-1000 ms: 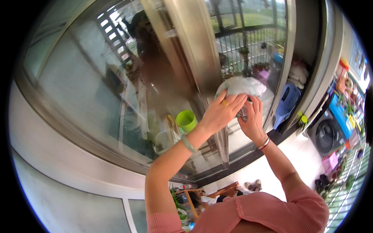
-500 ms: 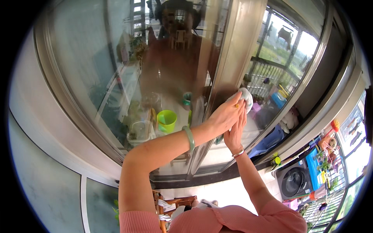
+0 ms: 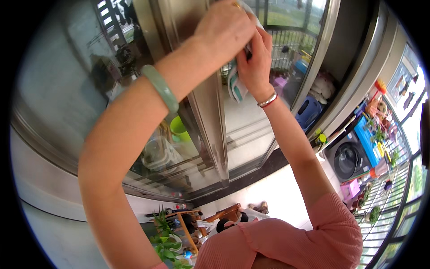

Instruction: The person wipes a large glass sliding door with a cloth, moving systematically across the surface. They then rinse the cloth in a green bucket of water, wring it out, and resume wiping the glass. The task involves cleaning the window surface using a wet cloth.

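Observation:
A white cloth (image 3: 234, 86) with a teal stripe is bunched up against the sliding glass door, one end hanging below my hands. My left hand (image 3: 227, 28) is closed on it high up, near the top of the view, and wears a gold ring; its fingertips are partly hidden. My right hand (image 3: 255, 67) grips the cloth just below and to the right, thumb and fingers bent around it. A green bangle (image 3: 160, 88) circles my left forearm, and a silver bracelet (image 3: 268, 99) is on my right wrist. The metal door frame (image 3: 208, 116) runs down beside the hands.
Glass at the left reflects or shows a lime-green bucket (image 3: 180, 128). A blue plastic chair (image 3: 309, 112) is behind the right pane. A washing machine (image 3: 348, 159) stands at the far right. Low down are a potted plant (image 3: 168, 244) and a wooden rack (image 3: 187, 231).
Both hands have moved up with the cloth, and the view has shifted right. More of the cloth hangs below the hands. My left arm is raised nearer the camera.

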`<state>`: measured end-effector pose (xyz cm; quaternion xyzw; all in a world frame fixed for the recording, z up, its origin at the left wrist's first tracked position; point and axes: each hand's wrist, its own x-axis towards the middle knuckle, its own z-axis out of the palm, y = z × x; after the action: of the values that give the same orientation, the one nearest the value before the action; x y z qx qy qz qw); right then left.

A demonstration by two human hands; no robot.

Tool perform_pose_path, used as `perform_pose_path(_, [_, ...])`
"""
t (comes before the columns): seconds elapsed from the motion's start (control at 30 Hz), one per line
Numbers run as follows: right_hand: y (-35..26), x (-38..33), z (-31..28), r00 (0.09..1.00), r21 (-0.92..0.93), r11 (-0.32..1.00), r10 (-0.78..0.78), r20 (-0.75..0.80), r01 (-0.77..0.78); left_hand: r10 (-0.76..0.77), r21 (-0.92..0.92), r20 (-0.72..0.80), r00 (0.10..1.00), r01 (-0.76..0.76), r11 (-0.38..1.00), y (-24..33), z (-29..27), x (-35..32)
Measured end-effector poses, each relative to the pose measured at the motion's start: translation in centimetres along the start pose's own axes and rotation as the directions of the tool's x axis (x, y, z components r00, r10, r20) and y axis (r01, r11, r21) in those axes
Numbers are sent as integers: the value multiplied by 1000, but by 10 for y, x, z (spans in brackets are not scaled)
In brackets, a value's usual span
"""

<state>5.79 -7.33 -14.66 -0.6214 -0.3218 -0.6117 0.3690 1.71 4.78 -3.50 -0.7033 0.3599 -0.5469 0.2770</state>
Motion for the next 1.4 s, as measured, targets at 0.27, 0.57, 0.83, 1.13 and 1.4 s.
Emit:
perform_pose_path(0.27, [-9,-136,-3,971,-71,993,108,215,-95,78,98,597,798,-169,981,89,-8,-46])
perform_pose_path(0.57, [-31,-276,-22,842,-113,915,402,359,-388,268,-186,669,693,-192,964,196,28,-124])
perform_pose_path(0.83, [2,-189,0,944,-104,950,306,126,-294,138,-312,497,856,28,950,130,25,-74])
perform_pose_path(1.13, [62,109,16,971,-201,973,-153,-184,115,-9,88,-75,997,15,996,-42,6,78])
perform_pose_path(1.4, [58,99,5,986,-232,971,-90,-139,56,-56,205,179,982,18,979,-33,-1,81])
